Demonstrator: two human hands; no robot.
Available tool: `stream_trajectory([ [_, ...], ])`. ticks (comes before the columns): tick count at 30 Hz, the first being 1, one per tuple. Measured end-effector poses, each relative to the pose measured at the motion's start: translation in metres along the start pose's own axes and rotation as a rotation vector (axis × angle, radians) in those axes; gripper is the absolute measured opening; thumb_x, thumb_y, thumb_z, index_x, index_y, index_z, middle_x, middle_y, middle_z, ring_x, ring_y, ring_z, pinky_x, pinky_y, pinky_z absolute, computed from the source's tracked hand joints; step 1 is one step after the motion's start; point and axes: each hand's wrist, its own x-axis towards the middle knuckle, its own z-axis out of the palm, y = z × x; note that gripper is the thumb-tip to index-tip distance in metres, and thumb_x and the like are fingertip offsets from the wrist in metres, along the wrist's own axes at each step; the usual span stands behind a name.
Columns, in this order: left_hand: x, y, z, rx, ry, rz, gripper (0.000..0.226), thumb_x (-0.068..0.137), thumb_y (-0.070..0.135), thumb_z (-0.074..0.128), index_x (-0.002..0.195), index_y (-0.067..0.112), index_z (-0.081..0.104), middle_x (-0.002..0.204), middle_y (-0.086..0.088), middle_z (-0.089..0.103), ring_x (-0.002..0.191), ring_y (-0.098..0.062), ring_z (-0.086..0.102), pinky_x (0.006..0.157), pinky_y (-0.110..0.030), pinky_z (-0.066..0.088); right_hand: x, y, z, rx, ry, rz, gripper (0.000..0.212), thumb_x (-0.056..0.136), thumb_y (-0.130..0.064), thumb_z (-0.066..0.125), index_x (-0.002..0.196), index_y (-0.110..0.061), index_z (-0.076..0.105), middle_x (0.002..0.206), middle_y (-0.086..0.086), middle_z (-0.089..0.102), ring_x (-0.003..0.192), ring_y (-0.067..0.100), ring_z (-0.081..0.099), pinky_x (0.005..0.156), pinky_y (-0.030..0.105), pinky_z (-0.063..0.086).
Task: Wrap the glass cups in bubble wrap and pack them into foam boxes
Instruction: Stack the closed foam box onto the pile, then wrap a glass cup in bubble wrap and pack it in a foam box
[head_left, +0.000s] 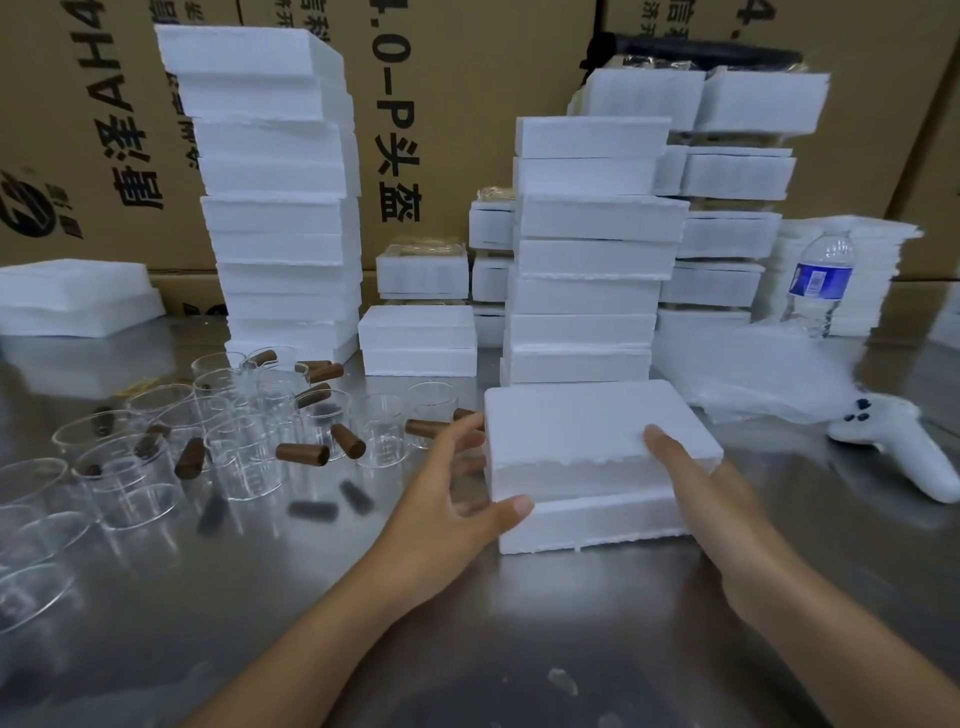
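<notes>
A closed white foam box (582, 436) lies on the steel table (519, 623) in front of me. My left hand (457, 499) grips its left side, thumb on the front seam between lid and base. My right hand (711, 499) clasps its right front corner, fingers lying over the lid. Several clear glass cups with brown wooden handles (234, 431) stand crowded to the left. A sheet of bubble wrap (753, 374) lies at the right behind the box.
Tall stacks of foam boxes (280, 208) (592, 249) rise behind the work area, with cardboard cartons (457, 130) beyond them. A water bottle (821, 280) stands at the right. Next to it, near the table edge, rests a white controller (904, 447).
</notes>
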Motion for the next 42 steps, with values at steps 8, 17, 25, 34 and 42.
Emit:
stream_trajectory([
  [8,0.0,-0.001,0.005,-0.115,-0.146,-0.08,0.079,0.074,0.029,0.069,0.14,0.03,0.026,0.143,0.013,0.035,0.13,0.0,0.041,0.09,-0.013,0.046,-0.009,0.002,-0.006,-0.091,0.128,-0.192,0.027,0.086,-0.051,0.055,0.091,-0.025,0.06,0.087,-0.014,0.062,0.083,0.006,0.058,0.067,0.027,0.042],
  [17,0.011,-0.004,0.0,-0.246,0.067,-0.121,0.065,0.073,0.075,0.05,0.125,0.036,0.047,0.115,0.014,0.065,0.106,-0.002,0.062,0.09,-0.021,0.047,-0.036,-0.026,0.002,-0.388,0.282,-0.487,0.083,0.065,-0.086,0.044,0.128,-0.032,0.045,0.126,-0.009,0.05,0.128,0.015,0.03,0.113,0.053,0.018],
  [25,0.019,0.001,-0.011,-0.188,0.292,-0.207,0.026,0.102,0.034,0.035,0.102,0.024,0.059,0.092,0.0,0.072,0.087,-0.015,0.069,0.08,-0.027,0.052,-0.053,-0.062,0.049,-0.018,0.033,-0.72,0.072,0.067,-0.036,0.077,0.121,-0.044,0.029,0.101,-0.026,0.048,0.092,-0.005,0.055,0.063,0.009,0.049],
  [34,0.018,0.019,-0.051,-0.264,0.597,-0.14,0.015,0.091,0.03,0.046,0.087,0.02,0.057,0.076,-0.001,0.06,0.07,-0.018,0.055,0.054,-0.018,0.045,-0.084,-0.049,0.092,-0.521,-0.387,-1.069,0.078,0.075,-0.037,0.076,0.129,-0.046,0.02,0.121,-0.007,0.055,0.096,0.015,0.058,0.073,0.031,0.055],
  [42,0.019,0.023,-0.082,-0.416,0.781,-0.184,0.011,0.093,0.017,0.053,0.095,0.017,0.064,0.079,0.002,0.065,0.078,-0.017,0.063,0.061,-0.027,0.05,-0.081,-0.039,0.115,-0.803,-0.392,-1.168,0.073,0.079,-0.037,0.071,0.139,-0.025,0.031,0.123,0.006,0.061,0.105,0.028,0.054,0.092,0.03,0.034],
])
